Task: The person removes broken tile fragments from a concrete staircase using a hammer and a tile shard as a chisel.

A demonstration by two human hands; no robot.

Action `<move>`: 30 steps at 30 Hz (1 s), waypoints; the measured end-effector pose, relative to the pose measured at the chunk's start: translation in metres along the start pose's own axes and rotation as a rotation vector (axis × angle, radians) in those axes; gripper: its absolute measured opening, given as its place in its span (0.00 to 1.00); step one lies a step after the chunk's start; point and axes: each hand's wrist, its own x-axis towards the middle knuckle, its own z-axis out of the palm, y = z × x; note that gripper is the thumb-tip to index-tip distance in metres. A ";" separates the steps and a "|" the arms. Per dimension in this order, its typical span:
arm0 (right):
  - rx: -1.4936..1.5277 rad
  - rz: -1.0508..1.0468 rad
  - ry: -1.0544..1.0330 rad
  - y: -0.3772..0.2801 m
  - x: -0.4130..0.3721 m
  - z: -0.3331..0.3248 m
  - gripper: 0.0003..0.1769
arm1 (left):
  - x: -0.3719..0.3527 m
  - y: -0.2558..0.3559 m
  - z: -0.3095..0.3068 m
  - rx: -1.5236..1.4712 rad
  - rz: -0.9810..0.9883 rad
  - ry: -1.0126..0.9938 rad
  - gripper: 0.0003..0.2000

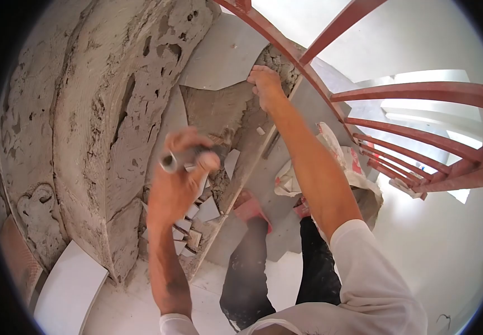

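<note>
My left hand (183, 167) is closed around a metal-handled tool (170, 162), raised over a stair step covered in grey mortar (213, 111). My right hand (265, 84) reaches further up and presses on the broken edge of a grey tile (225, 56) at the rough mortar by the railing. Broken tile pieces (197, 215) lie scattered on the step below my left hand. The tool's working end is hidden behind my fingers.
A rough curved plaster wall (96, 123) fills the left. Red metal railing bars (420, 95) run along the right. A white sack (342, 162) sits on a lower step near my feet (252, 209). A white tile (68, 290) leans at the lower left.
</note>
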 end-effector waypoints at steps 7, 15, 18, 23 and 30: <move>0.088 -0.065 -0.043 0.005 -0.002 0.001 0.11 | 0.130 -0.002 0.007 0.047 0.003 0.245 0.31; 0.150 -0.025 -0.005 -0.004 -0.008 0.002 0.15 | 0.205 0.006 0.032 0.286 -0.045 0.300 0.33; 0.168 -0.034 -0.027 0.002 -0.004 0.001 0.17 | 0.223 -0.004 0.040 0.343 0.032 0.375 0.30; 0.197 -0.027 -0.007 -0.002 -0.008 0.002 0.19 | 0.240 0.000 0.043 0.388 0.080 0.414 0.26; 0.197 -0.025 -0.002 0.003 -0.004 0.003 0.17 | 0.239 0.012 0.028 0.361 0.032 0.502 0.19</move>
